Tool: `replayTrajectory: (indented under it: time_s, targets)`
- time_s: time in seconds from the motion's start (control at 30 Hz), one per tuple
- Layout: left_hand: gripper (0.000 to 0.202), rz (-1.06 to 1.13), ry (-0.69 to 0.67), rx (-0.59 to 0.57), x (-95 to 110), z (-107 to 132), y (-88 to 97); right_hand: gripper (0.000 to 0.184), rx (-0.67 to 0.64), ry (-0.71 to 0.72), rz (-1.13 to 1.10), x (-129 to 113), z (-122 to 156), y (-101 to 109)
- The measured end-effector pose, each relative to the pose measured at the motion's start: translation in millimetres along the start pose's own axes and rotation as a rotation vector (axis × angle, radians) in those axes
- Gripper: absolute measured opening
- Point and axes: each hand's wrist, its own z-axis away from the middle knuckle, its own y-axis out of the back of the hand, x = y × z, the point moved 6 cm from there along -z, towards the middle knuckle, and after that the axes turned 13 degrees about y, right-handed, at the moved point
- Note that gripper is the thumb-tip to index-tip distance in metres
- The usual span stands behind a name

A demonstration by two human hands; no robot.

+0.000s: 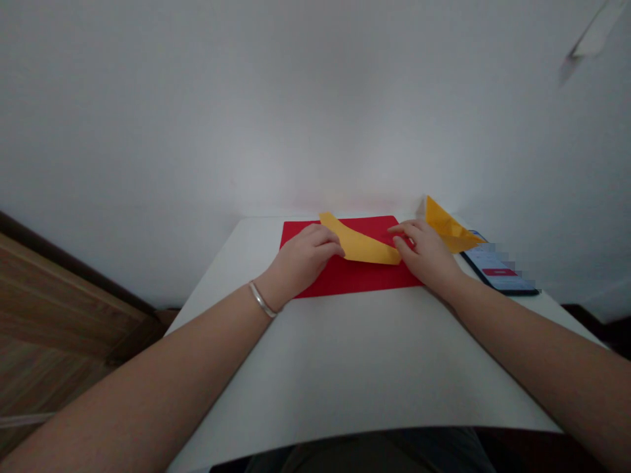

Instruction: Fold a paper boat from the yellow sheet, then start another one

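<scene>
Here we are at the white counter, with a folded yellow paper sheet lying across a flat red paper sheet. Our left hand, a silver bangle on its wrist, sits at the sheet's left end, fingers together. Our right hand covers the other end, fingers slightly apart; we can't tell whether either hand is pinching. Beyond it pokes a yellow paper corner, right beside a black smartphone with its screen lit.
</scene>
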Motion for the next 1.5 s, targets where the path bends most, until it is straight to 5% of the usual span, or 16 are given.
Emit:
replayTrajectory:
  time_s: [0.13,0.47,0.63,0.97,1.27,1.37,1.5]
  targets:
    - [0.024,0.188,0.257,0.155,-22,-4,6.5,0.029,0.017,-0.008,-0.099,9,2,-7]
    - [0.008,0.893,0.703,-0.111,-46,0,-23.7,0.045,-0.083,0.031,-0.135,-6,4,-14]
    - [0.011,0.962,0.733,-0.131,-46,-1,-30.2,0.044,-0.076,0.065,-0.171,-6,3,-16]
    - [0.015,0.683,0.686,-0.095,-37,-2,-22.6,0.041,-0.143,-0.031,-0.403,-12,2,-22]
    - [0.047,0.901,0.775,-0.158,-39,1,-31.7,0.038,-0.163,-0.042,-0.528,-17,4,-29]
    - [0.059,0.914,0.738,-0.215,-33,0,-30.9,0.033,-0.082,-0.079,-0.523,-9,3,-27]
    - [0.056,0.654,0.637,-0.200,-30,-2,-24.0,0.021,0.039,-0.172,-0.471,7,4,-22]
